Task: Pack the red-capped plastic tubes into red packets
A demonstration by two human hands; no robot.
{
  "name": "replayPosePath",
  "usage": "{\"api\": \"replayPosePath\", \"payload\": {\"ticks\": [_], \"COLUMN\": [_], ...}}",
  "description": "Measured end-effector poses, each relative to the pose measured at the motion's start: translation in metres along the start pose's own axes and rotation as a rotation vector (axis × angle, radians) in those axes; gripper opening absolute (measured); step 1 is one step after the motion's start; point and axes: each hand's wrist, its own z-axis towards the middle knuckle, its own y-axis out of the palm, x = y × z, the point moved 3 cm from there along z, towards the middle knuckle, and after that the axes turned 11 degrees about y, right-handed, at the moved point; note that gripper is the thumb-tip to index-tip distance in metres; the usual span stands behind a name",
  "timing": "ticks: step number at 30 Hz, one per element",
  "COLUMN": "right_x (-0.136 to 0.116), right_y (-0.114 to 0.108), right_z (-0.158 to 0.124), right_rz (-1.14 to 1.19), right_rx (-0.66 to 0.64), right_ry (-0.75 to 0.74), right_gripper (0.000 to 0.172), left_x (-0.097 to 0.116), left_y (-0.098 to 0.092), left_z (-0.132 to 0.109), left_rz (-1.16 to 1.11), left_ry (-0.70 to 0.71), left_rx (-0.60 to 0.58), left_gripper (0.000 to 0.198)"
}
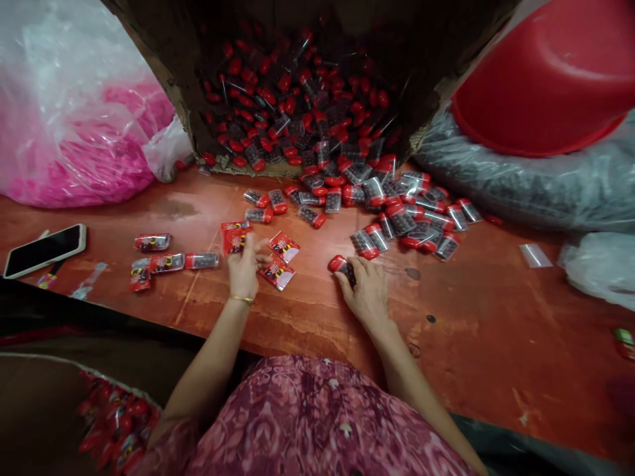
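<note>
My left hand (244, 268), with a gold bracelet at the wrist, is over the table at a small stack of red printed cards (231, 238); its fingers are partly spread. Two more printed cards (278, 272) lie just right of it. My right hand (366, 284) has its thumb and fingers around a small clear container with a red cap (339, 264), resting on the table. Beyond it lies a loose pile of similar red-capped containers (399, 215). At the left are several containers with printed cards on them (167, 263).
An open cardboard box (176, 99) full of red-capped containers lies behind. A white-edged phone (45, 251) and a pink-filled bag (94, 158) are left. A red tub (546, 86) sits on a grey bag (506, 185) at right. Packed items (116, 423) lie below the table's left edge.
</note>
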Motion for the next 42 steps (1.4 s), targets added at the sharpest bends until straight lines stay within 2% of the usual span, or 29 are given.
{"api": "replayPosePath", "payload": {"ticks": [3, 5, 10, 12, 14, 16, 18, 21, 24, 26, 29, 32, 35, 37, 39, 42], "right_x": [0.004, 0.004, -0.016, -0.031, -0.049, -0.066, -0.078, -0.091, -0.105, -0.12, -0.156, -0.203, -0.24, -0.251, -0.248, -0.218], "right_y": [0.003, 0.002, -0.016, -0.022, -0.022, -0.019, -0.014, -0.009, -0.002, 0.005, 0.023, 0.047, 0.068, 0.075, 0.074, 0.061], "right_z": [-0.001, -0.001, 0.006, 0.013, 0.019, 0.022, 0.024, 0.025, 0.028, 0.033, 0.044, 0.05, 0.047, 0.042, 0.039, 0.04], "right_rz": [0.026, 0.047, 0.239, 0.401, 0.575, 0.719, 0.8, 0.82, 0.826, 0.832, 0.734, 0.543, 0.494, 0.474, 0.465, 0.463], "right_rx": [-0.01, -0.006, 0.037, -0.037, -0.175, -0.314, -0.386, -0.402, -0.487, -0.569, -0.57, -0.552, -0.583, -0.613, -0.64, -0.652], "right_ry": [0.0, 0.009, 0.018, -0.01, -0.037, -0.055, -0.05, -0.033, -0.105, -0.182, -0.289, -0.396, -0.385, -0.36, -0.334, -0.286], "right_gripper": [0.037, 0.038, 0.035, 0.035, 0.033, 0.025, 0.021, 0.021, 0.023, 0.032, 0.039, 0.023, 0.012, 0.009, 0.01, 0.006], "left_x": [-0.001, 0.001, -0.002, -0.005, -0.007, -0.006, -0.006, -0.002, 0.006, 0.007, 0.004, 0.007, 0.016, 0.022, 0.026, 0.027], "left_y": [0.005, 0.005, 0.012, 0.017, 0.019, 0.016, 0.009, -0.006, -0.023, -0.037, -0.062, -0.086, -0.102, -0.107, -0.107, -0.1], "left_z": [0.009, 0.007, -0.022, -0.035, -0.044, -0.049, -0.051, -0.05, -0.047, -0.047, -0.047, -0.048, -0.048, -0.047, -0.045, -0.043], "left_rz": [-0.12, -0.124, 0.011, 0.101, 0.168, 0.235, 0.313, 0.294, 0.12, 0.012, -0.113, -0.209, -0.295, -0.332, -0.354, -0.38], "left_ry": [-0.052, -0.041, -0.056, -0.06, 0.021, 0.144, 0.2, 0.198, 0.22, 0.178, 0.043, -0.006, -0.003, -0.001, -0.004, -0.03], "left_rx": [0.03, -0.004, -0.301, -0.474, -0.617, -0.688, -0.7, -0.598, -0.338, -0.158, 0.096, 0.272, 0.355, 0.379, 0.368, 0.298], "left_gripper": [0.025, 0.026, 0.036, 0.032, 0.022, 0.013, 0.01, 0.015, 0.023, 0.028, 0.038, 0.041, 0.037, 0.034, 0.032, 0.033]}}
